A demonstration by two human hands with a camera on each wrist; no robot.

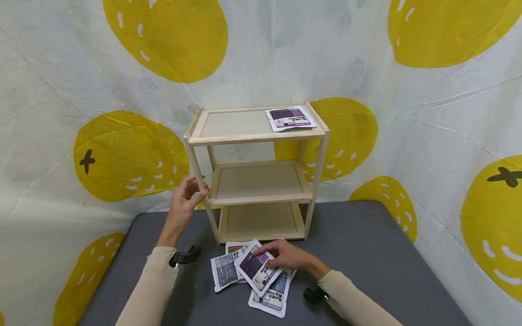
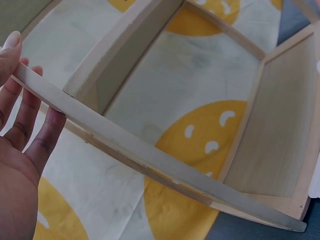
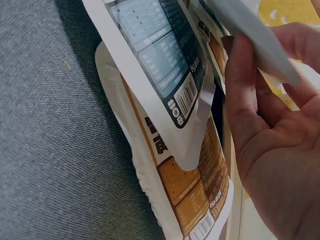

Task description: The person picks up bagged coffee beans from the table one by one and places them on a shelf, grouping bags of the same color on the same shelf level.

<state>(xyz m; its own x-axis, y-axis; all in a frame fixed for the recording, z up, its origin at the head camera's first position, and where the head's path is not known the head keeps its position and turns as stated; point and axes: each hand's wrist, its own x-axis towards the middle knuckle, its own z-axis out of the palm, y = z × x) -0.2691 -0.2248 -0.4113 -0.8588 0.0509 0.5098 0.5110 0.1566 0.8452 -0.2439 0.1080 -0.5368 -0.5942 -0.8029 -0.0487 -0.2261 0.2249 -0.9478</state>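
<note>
My left hand (image 1: 182,207) holds the front left post of a three-tier wooden shelf (image 1: 261,198), level with its middle board. In the left wrist view the thumb and fingers lie around that post (image 2: 125,135). My right hand (image 1: 290,256) pinches a purple-and-white flat pouch (image 1: 258,268) between thumb and fingers, over a loose pile in front of the shelf. Beneath it lie blue-grey pouches (image 1: 225,270) and an orange-brown pouch (image 3: 182,187). The right wrist view shows the held pouch (image 3: 257,37) edge-on, raised above the others.
Another purple pouch (image 1: 291,117) lies at the right end of the shelf's top board. The dark grey table (image 1: 367,262) carries the shelf near its back edge. Behind hangs a pale cloth (image 1: 261,59) printed with big yellow fruit shapes.
</note>
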